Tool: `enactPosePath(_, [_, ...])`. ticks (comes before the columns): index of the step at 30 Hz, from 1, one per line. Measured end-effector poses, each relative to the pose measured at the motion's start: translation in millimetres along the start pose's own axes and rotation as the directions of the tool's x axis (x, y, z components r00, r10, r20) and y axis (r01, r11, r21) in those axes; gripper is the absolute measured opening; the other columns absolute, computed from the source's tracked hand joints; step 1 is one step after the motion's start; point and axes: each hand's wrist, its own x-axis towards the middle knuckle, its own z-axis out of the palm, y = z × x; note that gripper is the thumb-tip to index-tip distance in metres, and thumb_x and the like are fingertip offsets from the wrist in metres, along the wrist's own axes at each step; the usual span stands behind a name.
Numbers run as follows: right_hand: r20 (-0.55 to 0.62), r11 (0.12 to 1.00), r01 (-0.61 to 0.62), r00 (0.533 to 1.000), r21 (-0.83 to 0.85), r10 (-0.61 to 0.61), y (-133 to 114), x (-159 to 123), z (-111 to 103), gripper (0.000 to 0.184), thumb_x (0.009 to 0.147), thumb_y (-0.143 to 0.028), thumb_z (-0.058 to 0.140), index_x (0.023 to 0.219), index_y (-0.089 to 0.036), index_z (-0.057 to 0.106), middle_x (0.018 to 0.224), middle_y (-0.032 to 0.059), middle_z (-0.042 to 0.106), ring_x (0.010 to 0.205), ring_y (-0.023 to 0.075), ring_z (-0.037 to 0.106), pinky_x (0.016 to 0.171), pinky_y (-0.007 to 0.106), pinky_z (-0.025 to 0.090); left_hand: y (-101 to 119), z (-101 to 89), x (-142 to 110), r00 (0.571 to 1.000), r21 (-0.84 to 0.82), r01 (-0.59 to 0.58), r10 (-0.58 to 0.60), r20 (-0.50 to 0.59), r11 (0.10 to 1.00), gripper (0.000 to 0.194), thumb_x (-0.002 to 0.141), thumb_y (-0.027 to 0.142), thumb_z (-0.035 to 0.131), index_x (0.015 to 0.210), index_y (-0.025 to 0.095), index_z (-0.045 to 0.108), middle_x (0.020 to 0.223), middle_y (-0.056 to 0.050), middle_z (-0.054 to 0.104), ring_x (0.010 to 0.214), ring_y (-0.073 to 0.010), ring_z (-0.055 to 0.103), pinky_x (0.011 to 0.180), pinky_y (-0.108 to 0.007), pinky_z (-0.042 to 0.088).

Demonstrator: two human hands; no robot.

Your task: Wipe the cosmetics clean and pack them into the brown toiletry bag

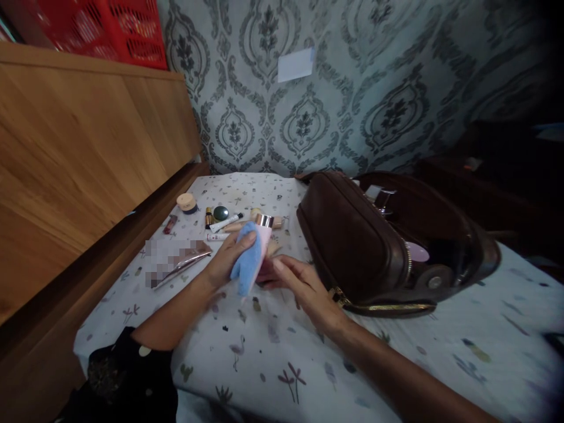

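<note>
My left hand (224, 259) is closed around a fuzzy blue cloth (247, 264), which wraps one side of a pale pink cosmetic tube (265, 236). The tube tilts slightly, its shiny rose-gold cap (264, 220) pointing up. From the other side, my right hand (306, 285) reaches in with its thumb and fingers closed at the tube's lower part; the cloth and tube partly hide those fingertips. Just beyond my hands lie a white tube with a black cap (226, 222), a small dark bottle with a gold top (208, 218) and a round dark-green compact (221, 212).
A brown leather bag (352, 247) stands unzipped at the right, with cosmetics inside. To the left lie a shiny pouch (189, 258), a jar (187, 203) and a small reddish item (170, 224). A wooden cabinet (97, 123) borders the patterned cloth surface (247, 370).
</note>
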Motion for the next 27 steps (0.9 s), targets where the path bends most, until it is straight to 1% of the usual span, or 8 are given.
enactPosePath(2, [-0.079, 0.993, 0.058, 0.995, -0.100, -0.066, -5.5, 0.2, -3.7, 0.046, 0.084, -0.061, 0.068, 0.091, -0.016, 0.069, 0.090, 0.0078, 0.071, 0.080, 0.0184, 0.068, 0.065, 0.028, 0.054, 1.9, -1.9, -0.4, 1.000, 0.079, -0.022, 0.020, 0.021, 0.997, 0.055, 0.072, 0.067, 0.075, 0.077, 0.013, 0.066, 0.065, -0.002, 0.062, 0.057, -0.0123, 0.055, 0.054, -0.023, 0.043])
enactPosePath(4, [-0.153, 0.989, 0.110, 0.980, -0.094, -0.124, -8.3, 1.1, -6.0, 0.044, 0.083, -0.060, 0.069, 0.096, -0.018, 0.066, 0.085, 0.0041, 0.068, 0.067, 0.0145, 0.064, 0.052, 0.024, 0.047, 4.2, -2.4, -1.4, 0.996, 0.186, -0.064, 0.050, 0.078, 0.980, 0.048, 0.078, 0.062, 0.072, 0.081, 0.014, 0.067, 0.069, -0.002, 0.062, 0.061, -0.0135, 0.055, 0.058, -0.024, 0.043])
enactPosePath(6, [-0.187, 0.989, 0.137, 0.972, -0.048, -0.143, -8.0, 2.5, -6.7, 0.044, 0.082, -0.059, 0.071, 0.100, -0.020, 0.063, 0.076, -0.0008, 0.063, 0.058, 0.0113, 0.057, 0.045, 0.022, 0.041, 7.2, -1.8, -2.8, 0.984, 0.297, -0.116, 0.070, 0.161, 0.948, 0.039, 0.083, 0.055, 0.069, 0.085, 0.016, 0.067, 0.074, -0.002, 0.062, 0.066, -0.0148, 0.055, 0.062, -0.024, 0.043])
enactPosePath(11, [-0.186, 0.992, 0.113, 0.975, -0.048, -0.120, -0.3, 6.9, -7.5, 0.046, 0.081, -0.059, 0.072, 0.105, -0.022, 0.059, 0.060, -0.0061, 0.055, 0.051, 0.0100, 0.050, 0.045, 0.021, 0.037, 14.9, -2.0, -3.9, 0.949, 0.504, -0.213, 0.055, 0.310, 0.837, 0.028, 0.087, 0.046, 0.067, 0.091, 0.018, 0.068, 0.077, -0.002, 0.061, 0.070, -0.0179, 0.055, 0.064, -0.025, 0.041])
enactPosePath(15, [-0.154, 0.980, 0.132, 0.976, -0.148, -0.155, 3.8, 4.1, -9.8, 0.041, 0.085, -0.059, 0.068, 0.093, -0.020, 0.060, 0.056, -0.0046, 0.054, 0.049, 0.0102, 0.049, 0.043, 0.022, 0.038, 19.1, -4.4, -4.8, 0.918, 0.582, -0.286, 0.043, 0.395, 0.761, 0.025, 0.088, 0.042, 0.064, 0.090, 0.018, 0.067, 0.079, -0.002, 0.062, 0.072, -0.0182, 0.056, 0.067, -0.025, 0.042])
enactPosePath(18, [-0.125, 0.976, 0.130, 0.980, -0.178, -0.153, 4.4, -7.7, -11.8, 0.040, 0.085, -0.058, 0.069, 0.093, -0.019, 0.061, 0.061, -0.0025, 0.058, 0.051, 0.0116, 0.053, 0.042, 0.023, 0.039, 20.1, -5.9, -9.8, 0.897, 0.634, -0.321, 0.011, 0.441, 0.703, 0.026, 0.091, 0.042, 0.060, 0.095, 0.018, 0.067, 0.084, -0.003, 0.064, 0.077, -0.0205, 0.059, 0.073, -0.027, 0.044])
enactPosePath(23, [-0.107, 0.979, 0.120, 0.985, -0.164, -0.138, 2.7, -35.5, -19.5, 0.040, 0.083, -0.052, 0.073, 0.102, -0.018, 0.063, 0.070, 0.0002, 0.064, 0.057, 0.0129, 0.060, 0.047, 0.023, 0.044, 12.2, -17.9, -26.3, 0.868, 0.757, -0.442, 0.018, 0.496, 0.482, 0.031, 0.094, 0.040, 0.054, 0.109, 0.017, 0.069, 0.100, -0.008, 0.063, 0.097, -0.0250, 0.059, 0.089, -0.033, 0.045])
enactPosePath(27, [-0.141, 0.984, 0.099, 0.983, -0.147, -0.120, 3.0, -46.2, -24.7, 0.041, 0.083, -0.050, 0.074, 0.105, -0.017, 0.063, 0.071, 0.0006, 0.066, 0.055, 0.0119, 0.059, 0.048, 0.023, 0.045, -1.1, -37.2, -44.5, 0.891, 0.832, -0.439, 0.047, 0.451, 0.339, 0.038, 0.096, 0.037, 0.049, 0.127, 0.020, 0.065, 0.109, -0.009, 0.058, 0.106, -0.0251, 0.057, 0.094, -0.036, 0.046])
